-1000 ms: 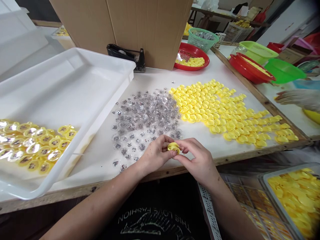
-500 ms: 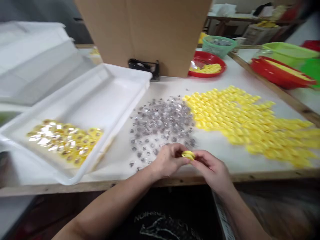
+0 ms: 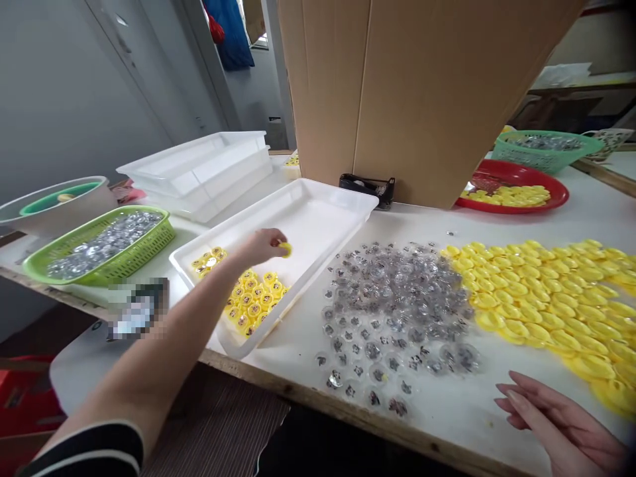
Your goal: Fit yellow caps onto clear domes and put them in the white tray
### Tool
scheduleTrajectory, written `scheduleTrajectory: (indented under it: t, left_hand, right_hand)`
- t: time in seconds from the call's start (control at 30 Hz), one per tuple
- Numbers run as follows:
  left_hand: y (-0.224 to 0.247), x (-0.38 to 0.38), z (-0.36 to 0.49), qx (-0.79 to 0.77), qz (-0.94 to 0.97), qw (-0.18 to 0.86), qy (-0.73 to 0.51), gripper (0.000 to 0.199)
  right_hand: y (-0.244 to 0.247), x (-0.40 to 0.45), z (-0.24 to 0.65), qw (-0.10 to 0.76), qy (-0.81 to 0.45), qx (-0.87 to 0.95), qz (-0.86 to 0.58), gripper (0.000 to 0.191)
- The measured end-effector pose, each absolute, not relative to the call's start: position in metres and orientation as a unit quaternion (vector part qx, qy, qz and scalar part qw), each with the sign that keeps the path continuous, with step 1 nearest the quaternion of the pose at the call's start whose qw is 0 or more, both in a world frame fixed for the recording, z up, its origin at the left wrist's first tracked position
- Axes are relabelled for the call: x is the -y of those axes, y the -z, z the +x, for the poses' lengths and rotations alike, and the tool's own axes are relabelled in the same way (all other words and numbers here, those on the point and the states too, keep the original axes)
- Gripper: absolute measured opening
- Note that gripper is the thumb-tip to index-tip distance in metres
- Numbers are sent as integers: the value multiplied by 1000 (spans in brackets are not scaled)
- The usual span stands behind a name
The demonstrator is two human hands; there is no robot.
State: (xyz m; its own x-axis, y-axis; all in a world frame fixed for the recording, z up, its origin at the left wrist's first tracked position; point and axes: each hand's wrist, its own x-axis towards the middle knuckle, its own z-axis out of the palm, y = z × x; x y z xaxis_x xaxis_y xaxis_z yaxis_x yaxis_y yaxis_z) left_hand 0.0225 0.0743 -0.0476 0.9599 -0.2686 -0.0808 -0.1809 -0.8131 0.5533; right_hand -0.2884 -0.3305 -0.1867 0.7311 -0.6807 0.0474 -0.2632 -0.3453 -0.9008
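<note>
My left hand [image 3: 263, 246] is over a white plastic tray [image 3: 325, 262], its fingers closed on a small round yellow piece [image 3: 285, 249]. Below it in the tray lie several yellow discs with printed clear centres [image 3: 253, 298]. My right hand [image 3: 551, 414] hovers low over the table's front right, fingers stretched out and holding nothing. Beside it spread many yellow round caps [image 3: 561, 305]. Between the hands lies a heap of clear domed pieces with small dark prints [image 3: 397, 291].
A large cardboard box [image 3: 412, 99] stands at the back, with a black tape dispenser [image 3: 370, 189] before it. A red plate [image 3: 527, 199] and a green basket [image 3: 546, 156] are at back right. Stacked white trays [image 3: 199, 172] and a lime basket [image 3: 99, 245] stand left.
My hands were together at the table's front edge around a yellow piece. My left hand has carried a yellow piece left over the tray; my right hand has let go. The view has turned left.
</note>
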Motion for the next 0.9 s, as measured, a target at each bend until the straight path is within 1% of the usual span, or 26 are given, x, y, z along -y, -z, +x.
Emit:
scheduleTrajectory:
  t: [0.07, 0.13, 0.3, 0.43, 0.47, 0.5, 0.6, 0.67, 0.73, 0.8, 0.9]
  left_hand:
    - [52, -104, 49, 100, 961, 230, 114, 35]
    - [60, -120, 60, 100, 959, 207, 167, 32]
    - [68, -124, 58, 138, 941, 162, 264, 32]
    - [66, -129, 52, 194, 931, 138, 276, 33]
    - [66, -132, 55, 203, 930, 128, 278, 33]
    - [67, -133, 58, 207, 933, 113, 271, 33]
    - [63, -126, 67, 211, 956, 50, 198, 42]
    - [53, -105, 61, 206, 971, 0, 118, 48]
    - [38, -72, 42, 216, 975, -21, 51, 50]
    - [25, -31, 15, 272, 962, 10, 19, 48]
    - [17, 36, -26, 383, 918, 87, 50, 39]
  right_hand:
    - [183, 326, -288, 487, 217, -307, -788, 36]
    - [175, 319, -287, 492, 210, -312, -785, 38]
    - [158, 314, -286, 511, 167, -350, -767, 47]
    - [154, 317, -284, 533, 160, -321, -766, 41]
    - [154, 317, -283, 521, 161, -304, -781, 37]
    - [153, 318, -280, 488, 164, -283, -809, 33]
    - [149, 318, -268, 336, 173, -197, -905, 20]
    - [147, 317, -256, 291, 161, -173, -927, 22]
    - [147, 315, -246, 283, 148, -163, -933, 31]
    - [147, 313, -240, 282, 137, -149, -938, 35]
    - [149, 311, -240, 293, 119, -127, -940, 21]
